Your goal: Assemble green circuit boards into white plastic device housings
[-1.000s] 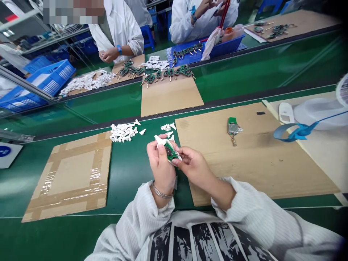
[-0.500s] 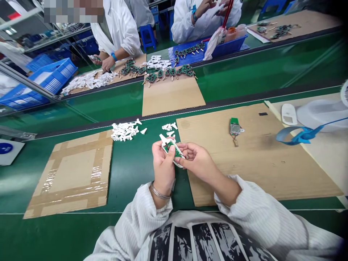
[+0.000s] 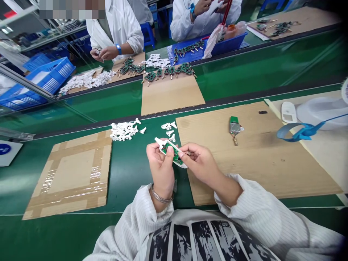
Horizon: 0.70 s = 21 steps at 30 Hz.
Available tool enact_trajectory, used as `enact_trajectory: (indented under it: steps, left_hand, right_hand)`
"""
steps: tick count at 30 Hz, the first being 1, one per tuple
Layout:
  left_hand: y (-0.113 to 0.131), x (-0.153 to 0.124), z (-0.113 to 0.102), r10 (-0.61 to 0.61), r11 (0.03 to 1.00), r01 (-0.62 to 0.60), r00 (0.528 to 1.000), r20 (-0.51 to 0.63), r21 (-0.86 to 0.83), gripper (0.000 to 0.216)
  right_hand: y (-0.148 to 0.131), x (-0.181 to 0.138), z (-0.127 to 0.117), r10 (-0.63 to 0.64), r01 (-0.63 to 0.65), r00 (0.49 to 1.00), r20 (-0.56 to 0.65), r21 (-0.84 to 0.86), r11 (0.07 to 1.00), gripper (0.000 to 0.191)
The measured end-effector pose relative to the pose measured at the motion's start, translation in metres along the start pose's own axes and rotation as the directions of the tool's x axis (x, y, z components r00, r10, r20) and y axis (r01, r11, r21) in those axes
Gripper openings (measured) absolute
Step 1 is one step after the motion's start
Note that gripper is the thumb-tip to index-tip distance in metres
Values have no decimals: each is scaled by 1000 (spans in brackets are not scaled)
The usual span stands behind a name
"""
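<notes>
My left hand (image 3: 160,163) grips a green circuit board (image 3: 172,152) set in a white plastic casing, with the thumb across its face. My right hand (image 3: 199,163) pinches the lower end of the casing (image 3: 181,163) with its fingertips. A small pile of white plastic pieces (image 3: 169,129) lies just beyond my hands, and a bigger pile (image 3: 122,131) lies to the left. On the cardboard sheet (image 3: 244,156) to my right rests a green board with a metal part (image 3: 235,127).
A taped cardboard sheet (image 3: 67,174) lies on the green belt (image 3: 141,195) to my left. Across the belt, a co-worker's hands (image 3: 102,54) hold a small piece, and rows of circuit boards (image 3: 168,71) lie on cardboard. Blue crates (image 3: 49,76) stand at far left; a white container (image 3: 320,112) and blue strap (image 3: 299,132) lie right.
The board and casing have turned in my hands, the white tip now pointing further left. My right hand has shifted along the casing. The co-worker's hands have risen from the pile towards their body.
</notes>
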<state>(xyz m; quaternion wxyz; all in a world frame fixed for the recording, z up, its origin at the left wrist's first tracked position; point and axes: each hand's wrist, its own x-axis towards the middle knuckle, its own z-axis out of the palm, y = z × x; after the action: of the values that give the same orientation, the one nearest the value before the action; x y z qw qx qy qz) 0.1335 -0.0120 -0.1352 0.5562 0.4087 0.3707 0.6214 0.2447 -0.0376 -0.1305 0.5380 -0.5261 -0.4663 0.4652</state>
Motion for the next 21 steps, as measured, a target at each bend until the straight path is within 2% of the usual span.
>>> enact_trajectory:
  steps: [7,16,19,21]
  left_hand:
    - [-3,9,4,-96,995,96,993,-62,-1,31]
    - [-7,3,7,-18,999,15,997,-74,-34,32]
    - [-10,16,6,-101,994,94,989,-112,-64,36]
    - [-11,29,5,-196,977,181,970,-142,-109,38]
  right_hand:
    - [9,7,3,100,-101,995,14,119,988,24]
    - [14,11,3,126,-135,989,73,130,982,27]
    - [15,14,-3,122,-122,991,61,-4,992,31]
    - [12,14,-8,-28,23,999,-21,-208,978,32]
